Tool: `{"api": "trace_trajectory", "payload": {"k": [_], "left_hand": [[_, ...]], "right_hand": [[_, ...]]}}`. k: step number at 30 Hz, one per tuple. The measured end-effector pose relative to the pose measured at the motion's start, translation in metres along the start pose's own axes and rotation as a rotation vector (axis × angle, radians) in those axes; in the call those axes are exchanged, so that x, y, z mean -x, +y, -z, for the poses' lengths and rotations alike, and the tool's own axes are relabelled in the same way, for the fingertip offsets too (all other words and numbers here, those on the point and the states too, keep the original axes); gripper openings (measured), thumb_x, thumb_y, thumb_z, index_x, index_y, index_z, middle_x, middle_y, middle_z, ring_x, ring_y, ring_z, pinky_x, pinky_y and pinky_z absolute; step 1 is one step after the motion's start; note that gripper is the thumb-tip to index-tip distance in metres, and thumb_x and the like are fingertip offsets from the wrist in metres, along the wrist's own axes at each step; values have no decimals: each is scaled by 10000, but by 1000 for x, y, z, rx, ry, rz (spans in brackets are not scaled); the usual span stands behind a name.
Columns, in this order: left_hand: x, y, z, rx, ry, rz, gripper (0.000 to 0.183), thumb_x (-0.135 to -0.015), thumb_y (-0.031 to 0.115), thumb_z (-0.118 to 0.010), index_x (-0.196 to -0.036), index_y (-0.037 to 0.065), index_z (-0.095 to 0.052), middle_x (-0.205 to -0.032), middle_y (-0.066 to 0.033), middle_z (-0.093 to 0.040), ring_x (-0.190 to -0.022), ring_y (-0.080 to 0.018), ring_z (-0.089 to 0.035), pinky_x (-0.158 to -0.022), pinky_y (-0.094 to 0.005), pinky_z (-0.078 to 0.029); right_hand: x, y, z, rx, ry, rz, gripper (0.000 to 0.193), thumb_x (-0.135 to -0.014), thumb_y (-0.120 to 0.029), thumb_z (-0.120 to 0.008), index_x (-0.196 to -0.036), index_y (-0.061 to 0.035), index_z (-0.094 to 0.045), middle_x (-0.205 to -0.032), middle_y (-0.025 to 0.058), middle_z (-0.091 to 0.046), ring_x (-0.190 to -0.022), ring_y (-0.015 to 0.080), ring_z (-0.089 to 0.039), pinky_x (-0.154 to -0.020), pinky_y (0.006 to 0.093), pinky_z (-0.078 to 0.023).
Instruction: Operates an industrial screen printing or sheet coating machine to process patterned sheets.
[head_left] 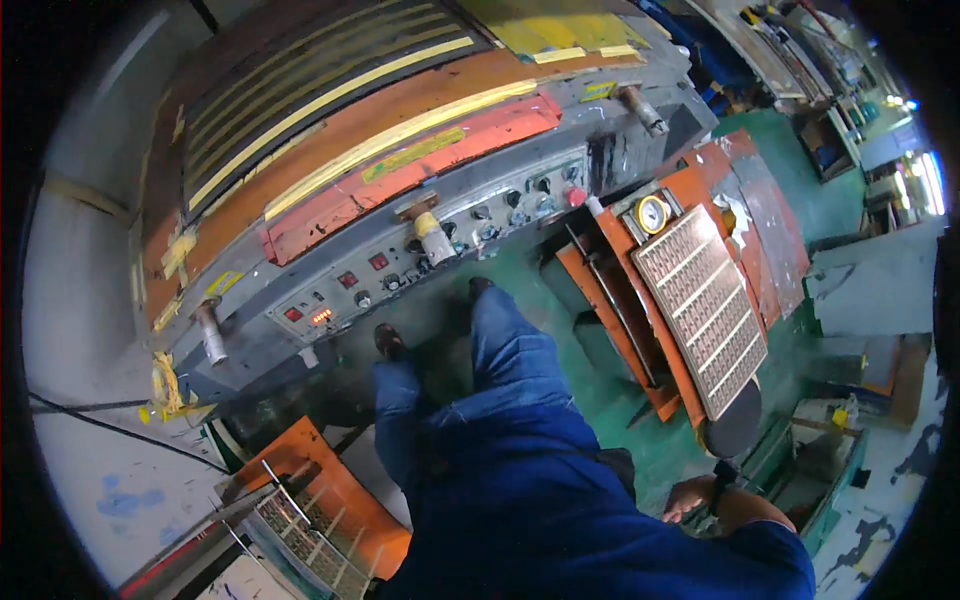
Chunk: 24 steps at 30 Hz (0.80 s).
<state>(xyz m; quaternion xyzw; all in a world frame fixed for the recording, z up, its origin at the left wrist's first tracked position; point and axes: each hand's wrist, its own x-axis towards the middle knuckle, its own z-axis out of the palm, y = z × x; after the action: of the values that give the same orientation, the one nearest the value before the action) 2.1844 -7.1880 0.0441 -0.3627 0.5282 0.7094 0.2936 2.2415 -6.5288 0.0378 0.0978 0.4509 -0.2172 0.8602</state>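
Note:
My right hand (692,497) hangs low beside my body at the lower right, a dark band round its wrist. Its fingers look loosely extended, and I see nothing held in them. Above it, apart from the hand, is a dark rounded object (736,420) at the near end of an orange stand (655,330). On that stand lies a rectangular patterned panel (700,310) with pale strips across it. A round yellow-rimmed dial (652,214) sits at the panel's far end. My left hand is out of view.
A large grey machine (640,155) with knobs, red switches and projecting handles stands ahead of my feet. At lower left, an orange rack (300,450) holds another patterned panel (310,540). A green-framed bin (815,470) is at the right. The floor (625,450) is green.

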Motion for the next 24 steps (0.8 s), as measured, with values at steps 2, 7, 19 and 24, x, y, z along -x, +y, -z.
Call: {"api": "trace_trajectory", "payload": {"k": [2, 7, 19, 24], "left_hand": [[-2, 1, -2, -1, -6, 14, 342, -880, 132, -547, -1189, -13, -530, -1122, -155, -612, -1054, -249, -603, -826, -340, -533], [1, 6, -1, -2, -16, 41, 345, -877, 120, -543, -1194, -15, -528, -1124, -155, -613, -1058, -249, -602, -828, -339, -532], [-18, 72, -11, -55, 39, 26, 295, -847, 94, -580, -1123, -11, -573, -1065, -125, -640, -1006, -222, -619, -798, -323, -525], [-18, 94, -10, -272, 164, -162, 225, -830, 78, -608, -1042, 3, -599, -993, -94, -647, -924, -207, -627, -778, -332, -515]], "right_hand": [[38, -4, 10, 23, 24, -206, 376, -882, -423, -564, -1210, -249, -623, -966, -98, -649, -721, 102, -521, -614, 248, -410], [69, 25, 41, 18, 120, -182, 355, -878, -427, -559, -1180, -261, -642, -989, -106, -655, -755, 97, -513, -657, 251, -423], [127, 11, 49, 25, 267, -156, 402, -858, -371, -582, -1218, -196, -614, -1080, -2, -629, -870, 166, -550, -790, 341, -448], [38, 140, 112, 64, 273, -82, 384, -832, -406, -594, -1125, -164, -650, -1097, 62, -613, -940, 254, -579, -852, 446, -446]]}}
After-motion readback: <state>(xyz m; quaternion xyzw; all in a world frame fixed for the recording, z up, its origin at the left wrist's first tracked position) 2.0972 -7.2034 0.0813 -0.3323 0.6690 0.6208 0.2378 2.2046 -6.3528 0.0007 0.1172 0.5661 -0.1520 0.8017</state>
